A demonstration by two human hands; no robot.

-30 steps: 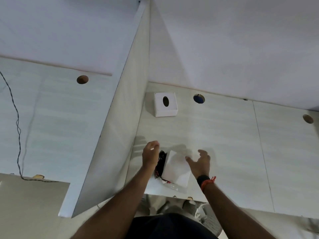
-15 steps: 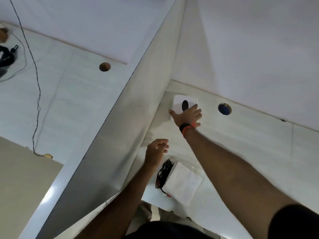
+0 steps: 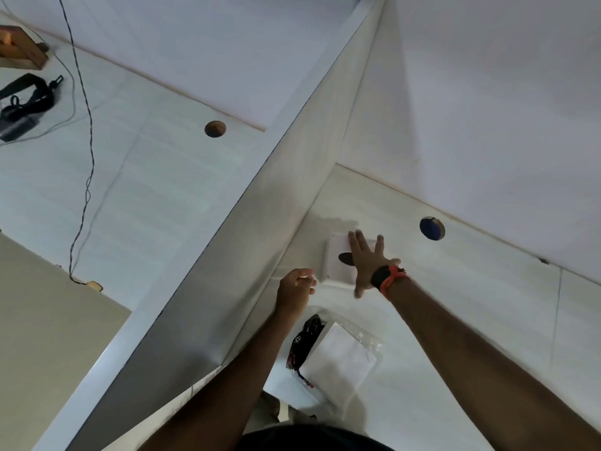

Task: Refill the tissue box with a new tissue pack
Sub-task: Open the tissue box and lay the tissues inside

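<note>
Where the pale tabletop [image 3: 471, 304] meets the tall white divider panel [image 3: 292, 203], a small white square tissue box [image 3: 336, 266] with a dark oval opening in its top sits close to the back corner. The person's right hand [image 3: 369, 262] lies flat over the box's top, fingers spread wide and pointing toward the back wall, palm covering part of the opening; its grip is splayed rather than closed around anything. A black band with an orange strap [image 3: 388, 277] circles that wrist, and the right arm stretches long across the tabletop from the lower right.

The left hand [image 3: 294, 288] hovers just beside the box's near left corner, fingers loosely curled inward and holding nothing, forearm running along the foot of the divider.

Nearer the person, between the two forearms, lies the new white tissue pack in clear plastic wrap [image 3: 338, 362], with a black printed wrapper end [image 3: 305, 343] at its left.

A round cable hole [image 3: 432, 228] opens in the tabletop right of the box. Beyond the divider, another tabletop carries a second hole [image 3: 215, 128], a thin black cable [image 3: 85, 151] and black straps [image 3: 27, 99].
</note>
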